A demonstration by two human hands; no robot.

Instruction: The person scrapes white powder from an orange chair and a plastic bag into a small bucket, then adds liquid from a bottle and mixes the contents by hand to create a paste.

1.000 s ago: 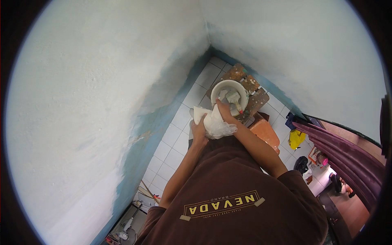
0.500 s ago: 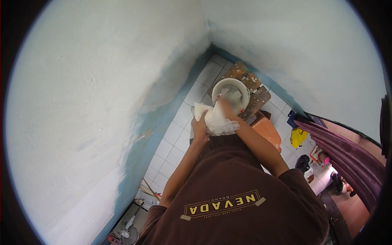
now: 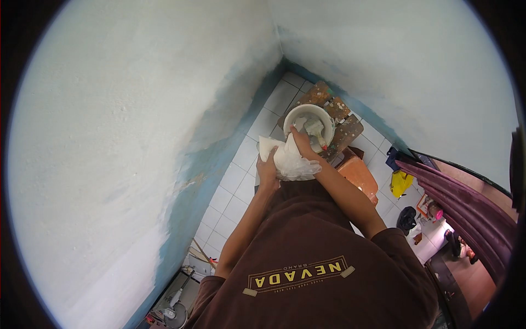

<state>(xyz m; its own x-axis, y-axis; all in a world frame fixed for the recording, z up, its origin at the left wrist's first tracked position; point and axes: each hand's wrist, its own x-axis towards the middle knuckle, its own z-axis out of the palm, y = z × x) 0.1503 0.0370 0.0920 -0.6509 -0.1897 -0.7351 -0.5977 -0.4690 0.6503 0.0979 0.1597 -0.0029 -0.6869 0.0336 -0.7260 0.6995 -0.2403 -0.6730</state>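
Held against my front is a clear plastic bag of white powder. My left hand is closed around its left side. At the bag's upper right edge my right hand has its fingers closed against the plastic, just over the near rim of a white bucket. Inside the bucket lies a paintbrush with pale, coated bristles and a red-tipped handle leaning on the near right rim. Whitish material shows around the brush. My right fingertips are partly hidden.
The bucket stands on a paint-spattered wooden stool by the wall corner. Beside it is an orange plastic seat on white floor tiles. Patchy white-and-blue walls rise on both sides. A purple curtain hangs at right.
My right hand, blurred over the bucket before, has drawn back slightly to the bag's edge, uncovering the paintbrush. My left hand and the bag have barely moved.
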